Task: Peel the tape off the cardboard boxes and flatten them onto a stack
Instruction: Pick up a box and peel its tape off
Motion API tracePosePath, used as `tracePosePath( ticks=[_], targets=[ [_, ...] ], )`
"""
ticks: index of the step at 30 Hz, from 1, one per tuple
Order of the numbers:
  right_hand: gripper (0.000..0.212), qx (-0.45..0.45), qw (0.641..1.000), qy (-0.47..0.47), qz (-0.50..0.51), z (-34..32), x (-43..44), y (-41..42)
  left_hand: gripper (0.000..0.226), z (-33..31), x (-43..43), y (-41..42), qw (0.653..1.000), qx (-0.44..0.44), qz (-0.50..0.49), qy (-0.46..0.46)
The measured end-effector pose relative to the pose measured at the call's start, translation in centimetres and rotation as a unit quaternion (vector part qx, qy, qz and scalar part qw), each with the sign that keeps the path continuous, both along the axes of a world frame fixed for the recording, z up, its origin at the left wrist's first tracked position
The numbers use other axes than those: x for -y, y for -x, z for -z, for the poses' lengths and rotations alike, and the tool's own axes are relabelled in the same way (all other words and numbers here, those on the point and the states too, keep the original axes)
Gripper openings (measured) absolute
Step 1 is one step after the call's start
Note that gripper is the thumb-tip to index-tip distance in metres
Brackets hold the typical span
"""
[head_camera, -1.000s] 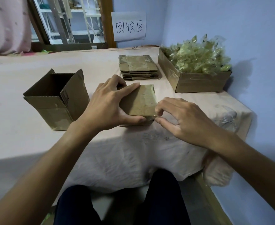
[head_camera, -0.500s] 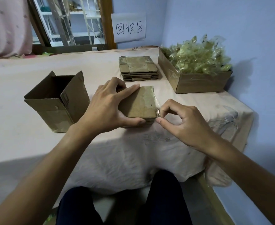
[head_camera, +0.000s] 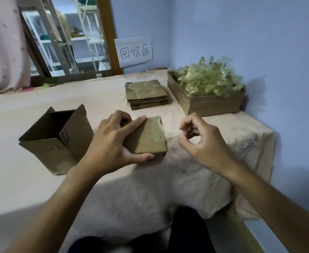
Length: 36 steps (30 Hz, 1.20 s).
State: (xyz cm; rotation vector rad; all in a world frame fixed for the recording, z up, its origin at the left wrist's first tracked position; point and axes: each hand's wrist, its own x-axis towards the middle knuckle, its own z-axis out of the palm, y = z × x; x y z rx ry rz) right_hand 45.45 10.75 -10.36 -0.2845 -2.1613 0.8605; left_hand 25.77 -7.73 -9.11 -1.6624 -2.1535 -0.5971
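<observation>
A small closed cardboard box [head_camera: 148, 137] with shiny clear tape on its top lies on the cloth-covered table [head_camera: 195, 172]. My left hand [head_camera: 111, 141] grips it from the left, thumb along the near edge and fingers over the far edge. My right hand [head_camera: 204, 143] hovers just right of the box, apart from it, fingers curled with thumb and forefinger close together. I cannot see any tape between them. A stack of flattened boxes [head_camera: 146, 94] lies behind the small box.
An open, upright cardboard box [head_camera: 58, 143] stands at the left. A shallow carton [head_camera: 215, 105] heaped with crumpled used tape [head_camera: 204, 79] sits at the back right against the blue wall. A paper sign [head_camera: 134, 52] hangs behind. The table's right edge is close.
My right hand pinched at the box's near right corner, then pulled away to the right and off the box. My left hand has kept its hold.
</observation>
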Motion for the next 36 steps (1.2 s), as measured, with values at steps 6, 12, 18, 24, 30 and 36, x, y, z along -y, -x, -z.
tracePosePath(
  ticks=[6, 12, 18, 24, 30, 36],
  targets=[
    [0.018, -0.025, 0.999, 0.043, 0.023, -1.2, 0.2, 1.5, 0.102, 0.4, 0.0, -0.1, 1.000, -0.009, -0.003, -0.009],
    [0.013, -0.042, 0.987, 0.153, -0.021, -0.7, 1.5, 2.3, 0.101, 0.4, 0.3, -0.4, 1.000, -0.003, -0.005, -0.014],
    [0.018, 0.036, 0.983, 0.147, -0.100, 0.3, 1.4, 1.0, 0.100, 0.6, 0.2, -0.4, 1.000, -0.004, -0.006, -0.024],
    [0.033, 0.072, 0.973, 0.151, -0.158, 0.5, 0.9, -0.7, 0.100, 0.6, 0.2, -0.6, 1.000, -0.001, -0.005, -0.030],
    [0.025, 0.035, 0.999, 0.010, 0.004, 0.9, 0.5, -0.8, 0.100, 0.4, -0.1, -0.6, 1.000, 0.001, -0.006, -0.031],
    [0.012, -0.013, 0.998, -0.034, 0.049, 1.5, 0.2, 0.0, 0.099, 0.6, 0.1, -0.7, 0.999, -0.006, -0.005, -0.037]
  ],
)
